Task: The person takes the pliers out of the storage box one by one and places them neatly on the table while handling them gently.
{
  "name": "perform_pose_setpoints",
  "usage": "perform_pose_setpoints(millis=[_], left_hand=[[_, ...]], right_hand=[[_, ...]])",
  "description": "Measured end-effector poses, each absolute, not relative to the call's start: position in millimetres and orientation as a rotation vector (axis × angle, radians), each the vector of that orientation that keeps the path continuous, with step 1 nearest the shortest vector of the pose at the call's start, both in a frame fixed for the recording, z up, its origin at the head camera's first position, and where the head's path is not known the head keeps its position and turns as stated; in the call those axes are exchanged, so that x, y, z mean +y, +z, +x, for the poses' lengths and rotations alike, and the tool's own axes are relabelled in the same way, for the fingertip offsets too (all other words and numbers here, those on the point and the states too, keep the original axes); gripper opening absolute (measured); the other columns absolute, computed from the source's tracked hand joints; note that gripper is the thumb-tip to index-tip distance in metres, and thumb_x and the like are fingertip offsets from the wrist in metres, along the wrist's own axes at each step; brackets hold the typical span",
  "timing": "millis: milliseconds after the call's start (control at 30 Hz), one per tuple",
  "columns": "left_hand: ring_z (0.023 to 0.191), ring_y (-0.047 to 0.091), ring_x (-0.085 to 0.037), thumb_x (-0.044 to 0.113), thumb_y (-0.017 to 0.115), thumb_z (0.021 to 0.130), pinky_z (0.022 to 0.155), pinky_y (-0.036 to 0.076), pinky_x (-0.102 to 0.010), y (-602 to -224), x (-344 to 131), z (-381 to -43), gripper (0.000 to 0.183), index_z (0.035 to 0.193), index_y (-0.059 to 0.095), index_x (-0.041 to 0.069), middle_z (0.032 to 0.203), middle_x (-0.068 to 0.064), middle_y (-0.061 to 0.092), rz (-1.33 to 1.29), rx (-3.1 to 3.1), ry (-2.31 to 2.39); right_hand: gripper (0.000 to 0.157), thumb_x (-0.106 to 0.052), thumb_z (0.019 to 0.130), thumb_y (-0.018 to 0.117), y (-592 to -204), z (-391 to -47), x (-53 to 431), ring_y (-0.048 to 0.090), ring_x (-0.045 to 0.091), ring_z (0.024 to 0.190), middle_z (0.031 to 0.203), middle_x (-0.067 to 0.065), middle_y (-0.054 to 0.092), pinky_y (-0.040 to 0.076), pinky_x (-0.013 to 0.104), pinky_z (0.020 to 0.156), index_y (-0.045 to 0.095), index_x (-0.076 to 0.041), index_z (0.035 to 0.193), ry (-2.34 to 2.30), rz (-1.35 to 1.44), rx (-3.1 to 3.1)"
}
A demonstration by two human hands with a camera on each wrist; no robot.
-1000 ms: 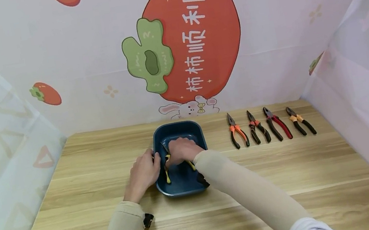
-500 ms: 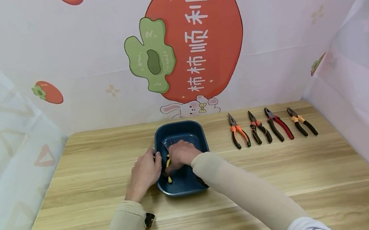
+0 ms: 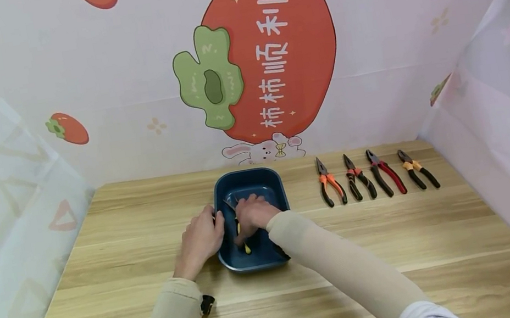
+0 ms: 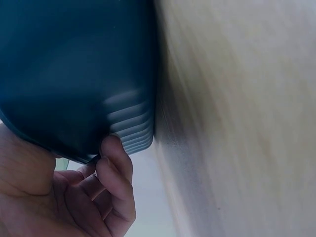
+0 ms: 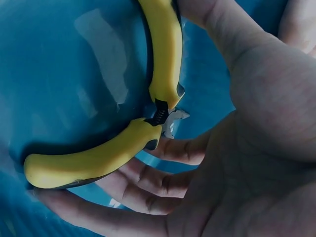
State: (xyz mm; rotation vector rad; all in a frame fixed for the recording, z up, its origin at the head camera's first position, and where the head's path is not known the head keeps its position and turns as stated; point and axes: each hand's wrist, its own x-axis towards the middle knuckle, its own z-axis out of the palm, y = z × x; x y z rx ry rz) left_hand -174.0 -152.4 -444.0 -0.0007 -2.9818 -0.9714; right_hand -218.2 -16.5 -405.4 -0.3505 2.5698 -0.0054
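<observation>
A dark blue rectangular tray (image 3: 263, 249) stands on the wooden table. My left hand (image 3: 199, 240) grips its left rim, fingertips against the ribbed outer wall in the left wrist view. Inside the tray my right hand (image 3: 254, 215) holds yellow-handled pliers (image 5: 165, 49). In the right wrist view the handles are spread apart, with the thumb at one handle and the fingers around the other. A small spring shows between them. The right hand hides most of the pliers in the head view; one yellow handle end shows below it.
Several pliers lie in a row right of the tray: orange-handled ones (image 3: 331, 186), black-and-orange ones (image 3: 361, 181), red-and-black ones (image 3: 389, 176) and yellow-and-black ones (image 3: 419, 172). Printed cloth walls (image 3: 122, 80) enclose the table (image 3: 143, 210) at the back and sides.
Inside the tray the yellow-handled pliers have shifted right, away from the left wall, with my right hand. My left hand stays on the rim.
</observation>
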Motion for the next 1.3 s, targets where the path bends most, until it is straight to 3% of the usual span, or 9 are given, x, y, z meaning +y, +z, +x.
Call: perform_pose_setpoints(millis=[233, 500, 733, 833, 1067, 1300], left_hand=[[0.056, 0.053, -0.022, 0.027, 0.046, 0.107, 0.052, 0.04, -0.036, -443, -152, -174, 0.026, 0.095, 0.057, 0.007, 0.07, -0.007, 0.054, -0.002, -2.988, -0.934], [0.055, 0.053, -0.021, 0.026, 0.048, 0.106, 0.051, 0.04, -0.035, -442, -152, -174, 0.025, 0.094, 0.058, 0.007, 0.069, -0.006, 0.053, -0.025, -2.978, -0.92], [0.055, 0.054, -0.02, 0.025, 0.05, 0.105, 0.051, 0.041, -0.034, -440, -151, -174, 0.024, 0.091, 0.059, 0.007, 0.069, -0.005, 0.055, -0.024, -2.967, -0.934], [0.055, 0.054, -0.019, 0.025, 0.051, 0.104, 0.051, 0.042, -0.034, -439, -151, -174, 0.024, 0.091, 0.06, 0.007, 0.069, -0.005, 0.055, -0.025, -2.963, -0.943], [0.055, 0.055, -0.019, 0.024, 0.053, 0.104, 0.051, 0.042, -0.034, -438, -151, -174, 0.023, 0.092, 0.062, 0.006, 0.069, -0.005, 0.057, -0.024, -2.966, -0.94], [0.058, 0.057, -0.02, 0.024, 0.054, 0.103, 0.053, 0.044, -0.035, -438, -151, -175, 0.024, 0.093, 0.065, 0.005, 0.073, -0.005, 0.061, -0.016, -2.959, -0.912]], right_hand=[[0.095, -0.057, 0.079, 0.081, -404, -220, -15, 0.046, 0.036, 0.12, 0.135, 0.023, 0.046, 0.048, 0.047, 0.098, 0.039, -0.003, 0.145, 0.033, -0.377, 2.548], [0.083, -0.052, 0.081, 0.08, -398, -224, -4, 0.048, 0.03, 0.11, 0.13, 0.017, 0.048, 0.047, 0.047, 0.097, 0.046, -0.01, 0.143, -0.125, -0.349, 2.504], [0.058, -0.052, 0.078, 0.083, -390, -227, 4, 0.055, 0.024, 0.097, 0.104, 0.005, 0.06, 0.049, 0.041, 0.088, 0.063, -0.012, 0.116, -0.196, -0.375, 2.503], [0.055, -0.054, 0.079, 0.081, -385, -226, 7, 0.057, 0.024, 0.094, 0.099, 0.003, 0.061, 0.048, 0.04, 0.086, 0.065, -0.012, 0.11, -0.193, -0.415, 2.52], [0.065, -0.057, 0.08, 0.079, -365, -218, 17, 0.06, 0.024, 0.091, 0.1, 0.005, 0.063, 0.052, 0.038, 0.079, 0.062, -0.011, 0.122, -0.241, -0.445, 2.575], [0.08, -0.056, 0.081, 0.079, -341, -211, 32, 0.057, 0.025, 0.104, 0.127, 0.01, 0.061, 0.052, 0.044, 0.091, 0.054, -0.007, 0.139, -0.289, -0.542, 2.65]])
